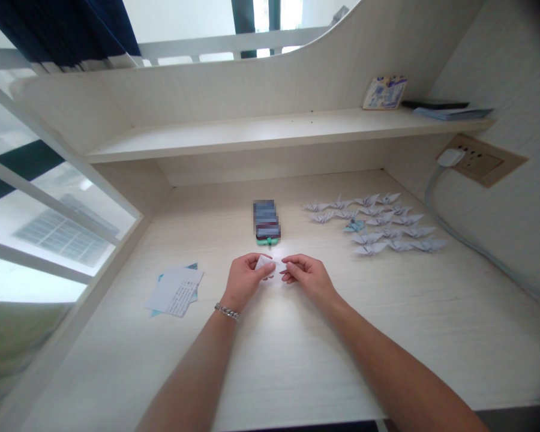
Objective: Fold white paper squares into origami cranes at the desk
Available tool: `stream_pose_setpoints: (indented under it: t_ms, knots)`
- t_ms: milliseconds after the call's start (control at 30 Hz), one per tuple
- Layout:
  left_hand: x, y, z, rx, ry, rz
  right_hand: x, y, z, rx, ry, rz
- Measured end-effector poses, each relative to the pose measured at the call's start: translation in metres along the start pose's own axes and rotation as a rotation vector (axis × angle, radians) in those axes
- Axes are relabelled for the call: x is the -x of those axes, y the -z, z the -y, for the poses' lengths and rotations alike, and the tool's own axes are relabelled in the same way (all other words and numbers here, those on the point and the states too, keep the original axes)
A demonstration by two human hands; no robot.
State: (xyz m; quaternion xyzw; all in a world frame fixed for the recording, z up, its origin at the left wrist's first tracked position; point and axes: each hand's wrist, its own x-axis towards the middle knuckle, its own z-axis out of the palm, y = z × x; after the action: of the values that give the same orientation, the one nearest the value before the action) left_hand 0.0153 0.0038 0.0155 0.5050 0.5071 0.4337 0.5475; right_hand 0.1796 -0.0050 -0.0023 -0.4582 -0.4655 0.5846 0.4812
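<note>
Between my two hands is a small piece of folded white paper (264, 262), held up over the middle of the desk. My left hand (244, 277) pinches its left side, thumb in front; a chain bracelet sits on that wrist. With thumb and fingers closed, my right hand (309, 275) grips the paper's right end. Just beyond the hands lies a phone (266, 221) with a green piece at its near end. Several folded paper cranes (372, 237) stand in rows to the right, mostly white, with one blue crane (354, 225) among them.
A stack of paper sheets (175, 291), the top one with writing, lies at the left. Above the desk's back runs a shelf (252, 135) carrying a small packet (384, 93) and flat dark items. A charger plug (450, 157) sits in the wall socket, its cable (477, 252) trailing down the right.
</note>
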Motion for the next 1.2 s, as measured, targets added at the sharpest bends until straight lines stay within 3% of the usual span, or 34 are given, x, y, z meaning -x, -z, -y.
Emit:
stream_pose_setpoints:
  t_ms: [1200]
  knots:
    - [-0.0003,-0.0002,-0.0007,-0.004,0.028,-0.004,-0.0010,-0.0001,-0.0040,0.055,0.024,-0.005]
